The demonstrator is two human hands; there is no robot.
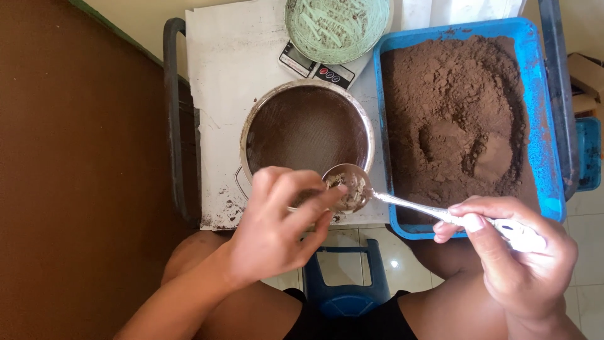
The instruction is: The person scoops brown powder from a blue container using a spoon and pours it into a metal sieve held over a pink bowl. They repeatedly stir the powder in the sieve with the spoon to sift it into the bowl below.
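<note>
Spoon [352, 189] sits over the near rim of the sieve [307, 129], its handle clamped in the right hand [516, 252]. Left hand [277, 220] fingertips pinch at the pale bits in its bowl; best keep the spoon level above the mesh.

Sieve [306, 129] left of tray [540, 126]; scale [316, 68] behind; bowl [336, 28] on scale
</note>
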